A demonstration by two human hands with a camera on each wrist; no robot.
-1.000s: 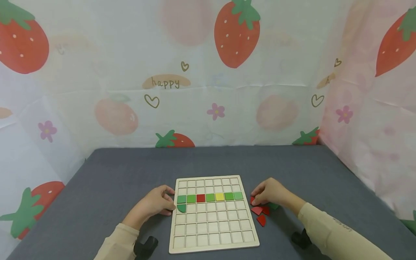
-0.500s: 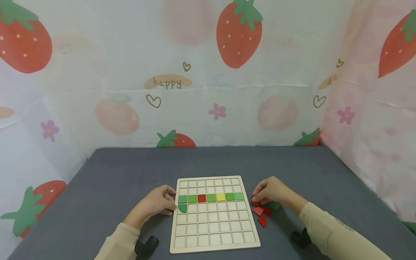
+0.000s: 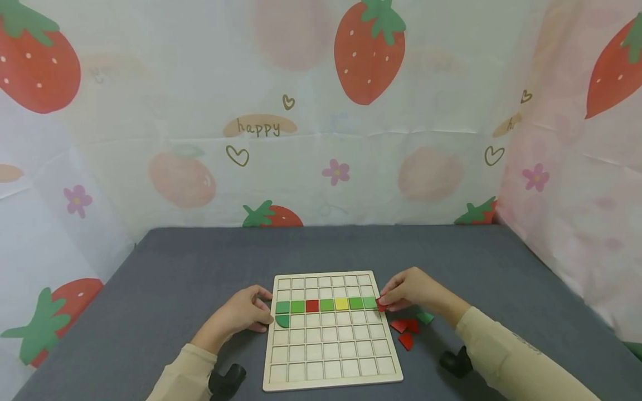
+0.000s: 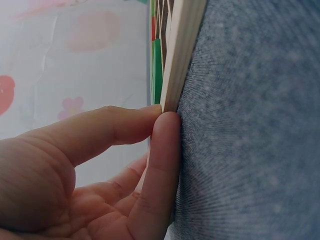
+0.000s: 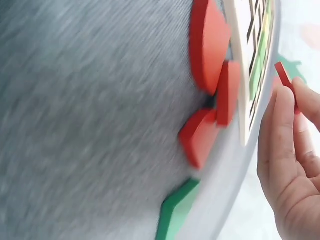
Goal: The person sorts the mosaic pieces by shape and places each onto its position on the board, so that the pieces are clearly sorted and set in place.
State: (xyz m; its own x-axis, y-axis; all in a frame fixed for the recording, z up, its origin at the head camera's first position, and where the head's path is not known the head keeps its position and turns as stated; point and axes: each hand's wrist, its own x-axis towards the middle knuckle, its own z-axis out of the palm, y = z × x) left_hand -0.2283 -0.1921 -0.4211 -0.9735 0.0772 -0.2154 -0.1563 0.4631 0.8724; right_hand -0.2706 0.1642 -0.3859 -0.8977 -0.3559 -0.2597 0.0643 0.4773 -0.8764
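Note:
A wooden grid board (image 3: 332,385) lies on the grey cloth, with a row of green, red and yellow square tiles (image 3: 327,305). Under the row's left end sits a dark green quarter-round tile (image 3: 283,321). My left hand (image 3: 244,312) pinches the board's left edge; in the left wrist view the thumb (image 4: 120,125) and a finger meet at its rim. Over the board's right edge, my right hand (image 3: 413,289) pinches a red tile (image 3: 382,306) between thumb and fingertips. The right wrist view shows that red tile (image 5: 283,75) raised, its lower part hidden by the fingers.
Right of the board lie three loose red tiles (image 3: 405,340) and a green tile (image 3: 426,317). Black straps or mounts (image 3: 227,381) sit at both wrists. A strawberry-print curtain (image 3: 311,184) rises behind the table (image 3: 200,250) and along its sides.
My right hand has moved left from the loose pile to the board's right edge, with a red tile now in its fingers. The left hand stays at the board's left edge.

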